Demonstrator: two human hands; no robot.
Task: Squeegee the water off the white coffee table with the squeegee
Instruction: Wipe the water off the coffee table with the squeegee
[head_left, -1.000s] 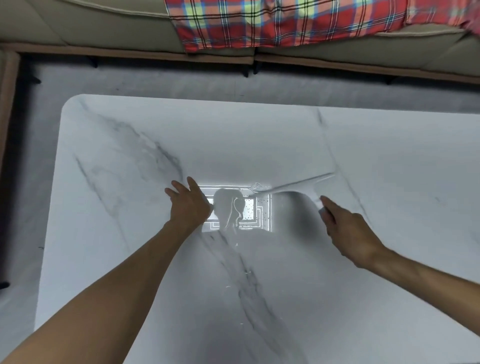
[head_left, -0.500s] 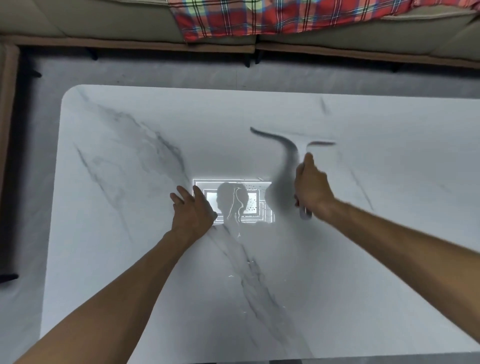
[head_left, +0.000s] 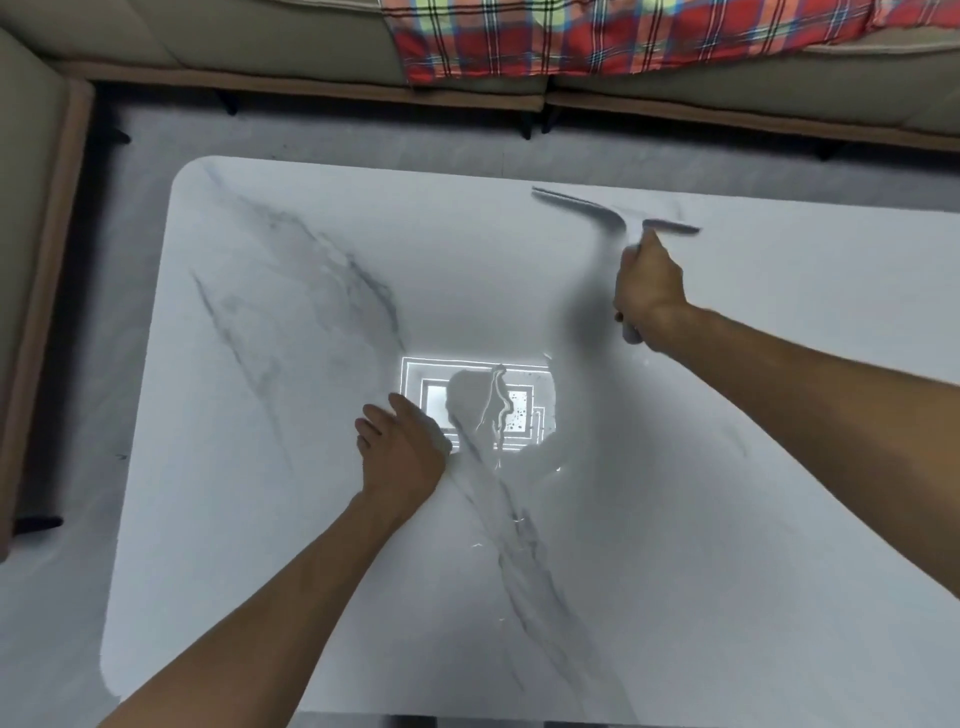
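Observation:
The white marble-patterned coffee table (head_left: 311, 519) fills most of the view. My right hand (head_left: 647, 293) grips the handle of the grey squeegee (head_left: 582, 205), whose blade lies near the table's far edge, right of centre. My left hand (head_left: 402, 452) rests flat on the tabletop near the middle, fingers spread. Just right of that hand, water streaks and droplets (head_left: 496, 410) glint in the reflection of a ceiling light. Thin beads of water trail down the grey vein toward the near edge.
A beige sofa (head_left: 234, 47) runs along the far side, with a red plaid blanket (head_left: 597, 31) draped over it. Another sofa section (head_left: 31, 260) stands at the left. Grey floor (head_left: 119, 260) surrounds the table.
My right hand has carried the squeegee from the table's middle away to near the far edge. The left hand has stayed flat in about the same place.

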